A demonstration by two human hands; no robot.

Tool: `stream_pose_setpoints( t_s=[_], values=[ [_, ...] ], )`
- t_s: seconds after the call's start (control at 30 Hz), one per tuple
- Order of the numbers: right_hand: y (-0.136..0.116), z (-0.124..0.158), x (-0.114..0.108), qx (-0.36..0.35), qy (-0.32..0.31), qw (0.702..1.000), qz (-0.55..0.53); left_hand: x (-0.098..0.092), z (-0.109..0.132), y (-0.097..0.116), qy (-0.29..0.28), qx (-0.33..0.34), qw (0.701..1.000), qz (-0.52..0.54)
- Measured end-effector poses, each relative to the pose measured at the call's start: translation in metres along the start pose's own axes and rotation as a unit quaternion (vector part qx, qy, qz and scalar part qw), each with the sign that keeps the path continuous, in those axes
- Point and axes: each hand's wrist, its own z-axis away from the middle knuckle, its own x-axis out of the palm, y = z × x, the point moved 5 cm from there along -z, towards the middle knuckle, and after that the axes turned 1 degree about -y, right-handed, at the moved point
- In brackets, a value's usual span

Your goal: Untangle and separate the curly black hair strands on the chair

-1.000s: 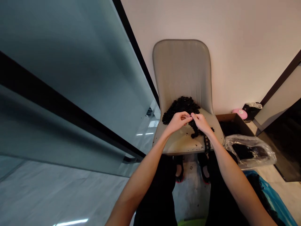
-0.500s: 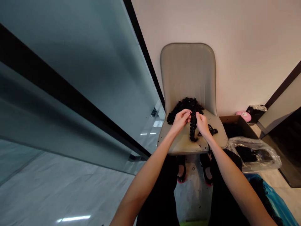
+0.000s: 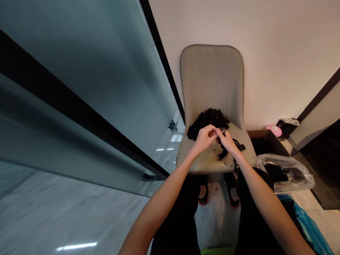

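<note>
My left hand (image 3: 205,138) and my right hand (image 3: 225,140) meet over the seat of a grey chair (image 3: 212,78), fingertips together. Both are closed in a pinch on a black ruffled strip (image 3: 223,154), whose lower part hangs out below my right hand. Most of the pinched part is hidden by the fingers. Just behind the hands, a pile of similar black ruffled pieces (image 3: 205,122) lies on the seat. Another black piece (image 3: 239,146) rests beside my right wrist, and small black scraps are scattered over the seat.
A frosted glass partition with a black frame (image 3: 79,102) rises at the left. To the right stand a cardboard box (image 3: 278,141) with dark contents, a pink round object (image 3: 273,130), a clear plastic bag (image 3: 300,182) holding black material and a blue bag (image 3: 308,219).
My hands have come together, the right moving left to meet the left. The strip that hung straight down between them now hangs to the right, partly covered by my right hand.
</note>
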Motion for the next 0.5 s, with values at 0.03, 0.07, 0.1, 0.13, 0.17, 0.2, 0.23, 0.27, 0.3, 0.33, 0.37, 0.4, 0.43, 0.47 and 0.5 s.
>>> stream_pose_setpoints(
  t_s=[0.03,0.07,0.1,0.13,0.17,0.2,0.23,0.27,0.3,0.33,0.37,0.4,0.43,0.47,0.5],
  values=[
    [0.0008,-0.0006,-0.0008,-0.003,-0.001,1.0,0.014,0.0002,0.0004,0.0025,-0.012,0.018,0.999,-0.025],
    [0.0022,-0.0015,-0.0018,-0.003,0.0,1.0,0.022,0.001,0.001,0.0043,-0.025,0.029,0.999,-0.038],
    [0.004,-0.0024,-0.003,0.003,0.003,1.0,0.025,0.0022,0.0017,0.0054,-0.039,0.032,0.998,-0.038],
    [0.0059,-0.0032,-0.0043,0.012,0.006,1.0,0.024,0.0034,0.0024,0.0058,-0.048,0.028,0.998,-0.028],
    [0.0075,-0.0039,-0.0054,0.022,0.01,0.999,0.023,0.0044,0.0031,0.0056,-0.054,0.02,0.998,-0.015],
    [0.0085,-0.0043,-0.0065,0.029,0.012,0.999,0.022,0.0052,0.0036,0.005,-0.057,0.007,0.998,-0.003],
    [0.0086,-0.0044,-0.0074,0.031,0.014,0.999,0.024,0.0056,0.0041,0.004,-0.059,-0.006,0.998,0.004],
    [0.0078,-0.0043,-0.0081,0.027,0.015,0.999,0.031,0.0057,0.0044,0.0029,-0.061,-0.019,0.998,0.007],
    [0.0065,-0.0038,-0.0087,0.02,0.015,0.999,0.04,0.0051,0.0045,0.002,-0.065,-0.03,0.997,0.004],
    [0.0053,-0.0031,-0.0093,0.013,0.016,0.999,0.048,0.0043,0.0045,0.0014,-0.073,-0.037,0.997,-0.002],
    [0.0043,-0.0022,-0.0096,0.008,0.015,0.998,0.052,0.0031,0.0045,0.0014,-0.084,-0.039,0.996,-0.009],
    [0.0038,-0.0012,-0.0094,0.009,0.011,0.999,0.051,0.0018,0.0043,0.0018,-0.099,-0.037,0.994,-0.015],
    [0.0037,-0.0001,-0.0084,0.014,0.003,0.999,0.043,0.0008,0.0042,0.0024,-0.115,-0.033,0.993,-0.016],
    [0.0038,0.001,-0.0067,0.022,-0.009,0.999,0.025,0.0007,0.0041,0.0028,-0.132,-0.032,0.991,-0.01],
    [0.0035,0.0022,-0.0044,0.031,-0.02,0.999,-0.003,0.0016,0.0041,0.0028,-0.147,-0.036,0.988,0.01]
  ],
)
